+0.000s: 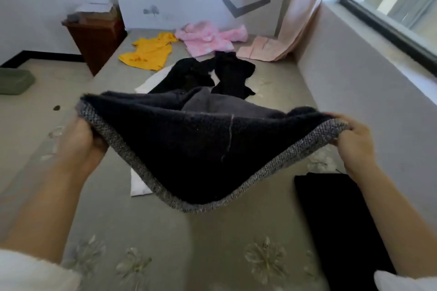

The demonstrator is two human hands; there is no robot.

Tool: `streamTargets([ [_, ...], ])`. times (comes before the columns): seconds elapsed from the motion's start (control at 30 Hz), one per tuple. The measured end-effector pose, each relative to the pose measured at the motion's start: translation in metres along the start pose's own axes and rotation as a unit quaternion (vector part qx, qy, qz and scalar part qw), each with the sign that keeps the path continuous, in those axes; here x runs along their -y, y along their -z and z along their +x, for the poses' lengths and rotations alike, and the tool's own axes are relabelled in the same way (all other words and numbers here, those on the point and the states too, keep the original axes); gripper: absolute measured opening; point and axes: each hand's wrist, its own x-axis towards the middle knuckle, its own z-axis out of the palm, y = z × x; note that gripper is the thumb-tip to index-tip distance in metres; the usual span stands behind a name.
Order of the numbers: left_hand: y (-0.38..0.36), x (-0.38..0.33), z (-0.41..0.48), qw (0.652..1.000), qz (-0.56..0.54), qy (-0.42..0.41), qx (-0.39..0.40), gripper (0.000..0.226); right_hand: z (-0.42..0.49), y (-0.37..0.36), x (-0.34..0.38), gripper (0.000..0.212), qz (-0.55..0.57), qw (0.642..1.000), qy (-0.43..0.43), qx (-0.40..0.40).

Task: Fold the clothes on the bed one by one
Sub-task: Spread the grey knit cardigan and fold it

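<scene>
A dark navy fleece-lined garment (189, 149) with a speckled grey knit outside hangs stretched between my hands above the bed (212, 243). My left hand (82, 139) grips its left corner and my right hand (354, 146) pinches its right corner. Its lower edge sags in a curve toward me. Farther back on the bed lie black clothes (227, 75), a yellow garment (149, 53), a pink fleece garment (208, 40) and a pale peach piece (262, 51). White cloth (139, 184) shows under the held garment.
A folded black garment (335, 224) lies on the bed at my right. A grey ledge (366, 82) under a window borders the bed's right side. A brown bin (97, 38) stands by the bed's far left; a green cushion (14, 80) lies on the floor.
</scene>
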Motion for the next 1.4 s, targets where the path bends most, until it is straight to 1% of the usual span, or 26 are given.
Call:
streamTargets([
  [0.07, 0.026, 0.036, -0.031, 0.998, 0.045, 0.050, 0.014, 0.040, -0.024, 0.005, -0.054, 0.056, -0.065, 0.996, -0.045, 0.048],
  [0.13, 0.063, 0.084, -0.069, 0.991, 0.052, 0.120, -0.034, 0.039, -0.050, 0.011, -0.106, 0.052, -0.166, 0.978, -0.078, 0.099],
  [0.2, 0.086, 0.123, -0.107, 0.973, 0.094, 0.193, -0.080, 0.030, -0.084, 0.014, -0.144, 0.048, -0.269, 0.940, -0.141, 0.155],
  [0.3, 0.118, 0.167, -0.147, 0.930, 0.190, 0.306, -0.071, 0.026, -0.140, 0.012, -0.191, 0.038, -0.385, 0.863, -0.198, 0.259],
  [0.37, 0.131, 0.185, -0.156, 0.893, 0.235, 0.377, -0.065, 0.028, -0.166, 0.007, -0.211, 0.035, -0.424, 0.824, -0.220, 0.307],
  [0.47, 0.130, 0.197, -0.155, 0.885, 0.196, 0.418, -0.066, 0.040, -0.185, -0.006, -0.226, 0.040, -0.421, 0.812, -0.255, 0.314],
  [0.57, 0.120, 0.208, -0.145, 0.881, 0.180, 0.422, -0.115, 0.034, -0.192, -0.022, -0.232, 0.042, -0.392, 0.826, -0.291, 0.281],
  [0.63, 0.122, 0.218, -0.136, 0.877, 0.181, 0.404, -0.188, 0.034, -0.194, -0.030, -0.230, 0.030, -0.335, 0.852, -0.323, 0.241],
  [0.7, 0.126, 0.228, -0.124, 0.866, 0.151, 0.405, -0.251, 0.050, -0.190, -0.037, -0.230, 0.016, -0.250, 0.880, -0.370, 0.160],
  [0.73, 0.125, 0.231, -0.117, 0.858, 0.127, 0.425, -0.258, 0.044, -0.185, -0.041, -0.232, 0.017, -0.219, 0.887, -0.391, 0.106],
  [0.8, 0.115, 0.228, -0.107, 0.844, 0.083, 0.476, -0.233, 0.019, -0.175, -0.050, -0.233, 0.023, -0.184, 0.878, -0.443, 0.005],
  [0.87, 0.108, 0.231, -0.091, 0.843, 0.077, 0.496, -0.195, 0.019, -0.160, -0.057, -0.237, 0.038, -0.117, 0.843, -0.516, -0.094],
  [0.93, 0.098, 0.229, -0.069, 0.850, 0.091, 0.489, -0.172, 0.019, -0.136, -0.066, -0.239, 0.024, 0.010, 0.807, -0.581, -0.105],
  [1.0, 0.082, 0.227, -0.041, 0.864, 0.126, 0.456, -0.172, 0.019, -0.106, -0.081, -0.238, 0.015, 0.067, 0.795, -0.593, -0.104],
  [1.03, 0.072, 0.228, -0.026, 0.874, 0.176, 0.419, -0.172, 0.025, -0.090, -0.092, -0.231, 0.019, 0.068, 0.815, -0.564, -0.113],
  [1.07, 0.061, 0.230, -0.011, 0.882, 0.266, 0.358, -0.153, 0.038, -0.076, -0.102, -0.231, 0.021, 0.020, 0.857, -0.496, -0.135],
  [1.1, 0.048, 0.230, 0.002, 0.883, 0.366, 0.274, -0.109, 0.051, -0.065, -0.114, -0.224, 0.011, -0.035, 0.903, -0.407, -0.129],
  [1.13, 0.031, 0.231, 0.011, 0.873, 0.449, 0.184, -0.046, 0.059, -0.057, -0.128, -0.219, 0.011, -0.087, 0.944, -0.310, -0.078],
  [1.17, 0.013, 0.232, 0.016, 0.857, 0.504, 0.104, 0.029, 0.063, -0.052, -0.143, -0.211, 0.020, -0.131, 0.965, -0.228, 0.013],
  [1.2, -0.004, 0.239, 0.019, 0.835, 0.536, 0.054, 0.110, 0.066, -0.051, -0.159, -0.210, 0.025, -0.172, 0.961, -0.180, 0.117],
  [1.23, -0.017, 0.250, 0.019, 0.803, 0.563, 0.042, 0.190, 0.068, -0.053, -0.171, -0.214, 0.024, -0.219, 0.937, -0.161, 0.221],
  [1.27, -0.027, 0.265, 0.016, 0.755, 0.595, 0.061, 0.268, 0.070, -0.059, -0.180, -0.229, 0.016, -0.270, 0.896, -0.163, 0.313],
  [1.3, -0.030, 0.284, 0.013, 0.699, 0.619, 0.109, 0.341, 0.074, -0.066, -0.187, -0.240, 0.013, -0.310, 0.850, -0.175, 0.388],
  [1.33, -0.028, 0.303, 0.008, 0.648, 0.625, 0.176, 0.398, 0.077, -0.077, -0.189, -0.261, 0.024, -0.318, 0.806, -0.203, 0.457],
  [1.37, -0.023, 0.318, 0.001, 0.612, 0.611, 0.247, 0.437, 0.077, -0.087, -0.189, -0.279, 0.036, -0.305, 0.760, -0.249, 0.517],
  [1.4, -0.015, 0.331, -0.005, 0.592, 0.589, 0.306, 0.457, 0.073, -0.095, -0.188, -0.294, 0.051, -0.285, 0.721, -0.296, 0.558],
])
